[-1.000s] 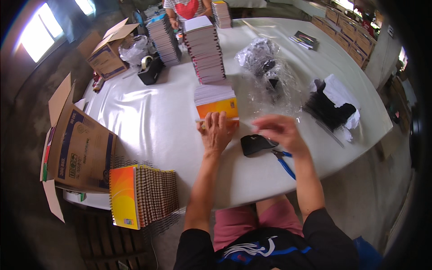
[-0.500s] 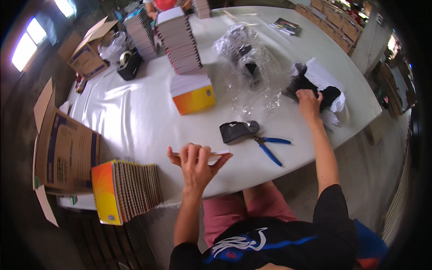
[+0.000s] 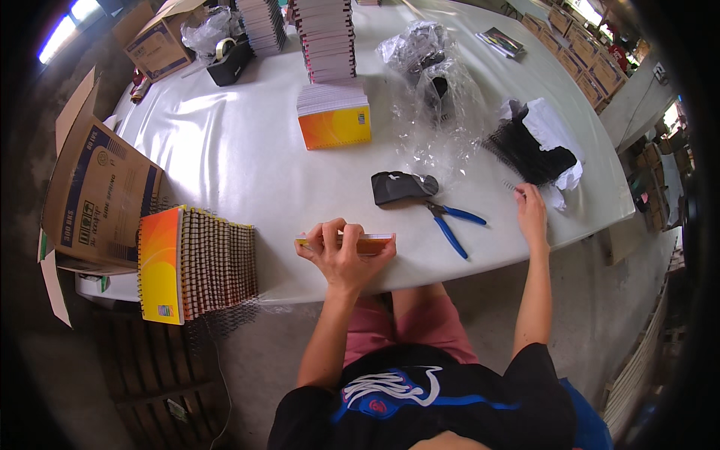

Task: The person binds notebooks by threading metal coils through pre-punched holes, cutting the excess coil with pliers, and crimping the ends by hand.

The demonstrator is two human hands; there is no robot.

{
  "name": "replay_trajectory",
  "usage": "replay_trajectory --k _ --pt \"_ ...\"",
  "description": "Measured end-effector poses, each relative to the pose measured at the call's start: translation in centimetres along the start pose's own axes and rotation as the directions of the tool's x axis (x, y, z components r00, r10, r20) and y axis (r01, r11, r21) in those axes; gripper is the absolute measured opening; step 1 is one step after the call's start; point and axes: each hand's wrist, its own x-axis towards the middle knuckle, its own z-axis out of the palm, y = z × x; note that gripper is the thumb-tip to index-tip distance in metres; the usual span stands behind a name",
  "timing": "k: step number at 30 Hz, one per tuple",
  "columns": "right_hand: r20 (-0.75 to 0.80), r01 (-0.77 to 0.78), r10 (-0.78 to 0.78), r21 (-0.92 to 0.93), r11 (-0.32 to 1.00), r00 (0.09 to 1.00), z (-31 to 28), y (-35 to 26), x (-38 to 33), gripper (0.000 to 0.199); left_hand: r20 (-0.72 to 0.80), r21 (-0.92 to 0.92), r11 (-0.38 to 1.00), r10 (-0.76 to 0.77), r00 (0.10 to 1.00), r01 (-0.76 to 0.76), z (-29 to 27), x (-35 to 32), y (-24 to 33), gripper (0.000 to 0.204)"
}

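Observation:
My left hand (image 3: pixel 341 255) grips a notebook (image 3: pixel 376 244) edge-on near the table's front edge, fingers over its far side and thumb at the right. Further right, my right hand (image 3: pixel 531 208) pinches a short dark spiral coil (image 3: pixel 511 186). Just beyond that hand lies a heap of black spiral coils (image 3: pixel 529 154) on crumpled white wrapping (image 3: pixel 553 127). Between the hands, blue-handled pliers (image 3: pixel 455 225) lie with handles spread, next to a black pouch-like piece (image 3: pixel 397 189). Coil-bound notebooks with orange-yellow covers (image 3: pixel 161 262) stand in a row at the left.
An open cardboard box (image 3: pixel 105 202) stands behind the left row. Ahead are a notebook stack (image 3: pixel 334 126), a tall stack (image 3: pixel 326 41) and clear plastic wrap (image 3: pixel 439 97). A tape dispenser (image 3: pixel 229 64), booklets (image 3: pixel 500 43) and another box (image 3: pixel 157 49) sit farther back.
My right hand has drawn back from the black heap toward me, now with a coil in its fingers. My left hand keeps the notebook, which now shows more of its cover. The view has shifted.

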Motion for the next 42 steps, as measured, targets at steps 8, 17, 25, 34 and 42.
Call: replay_trajectory --k 8,17,25,34,42 --pt "0.14 0.065 -0.186 0.604 0.795 0.973 -4.9 -15.4 -4.5 0.023 0.045 0.035 0.999 -0.03 0.999 0.028 -1.0 -1.2 -0.7 0.051" --pt "0.085 0.232 -0.389 0.678 0.697 0.917 0.1 -20.9 -6.2 0.021 0.007 0.042 0.998 0.036 0.999 -0.036 -1.0 -1.2 -0.6 0.053" --pt "0.494 -0.06 -0.487 0.744 0.666 0.72 -0.4 -19.7 -4.8 0.023 0.088 0.037 0.999 0.024 0.996 -0.027 -1.1 -1.1 -0.9 0.059" --pt "0.343 0.151 -0.53 0.715 0.683 0.775 -1.7 -21.3 -5.0 0.023 0.083 -0.122 0.992 0.022 0.996 -0.012 -2.4 -1.2 -1.5 0.056" --pt "0.359 0.28 -0.582 0.619 0.734 0.73 0.9 -20.4 -1.8 0.032 0.09 -0.163 0.987 0.024 0.996 -0.009 -2.3 -1.2 -1.9 0.058"
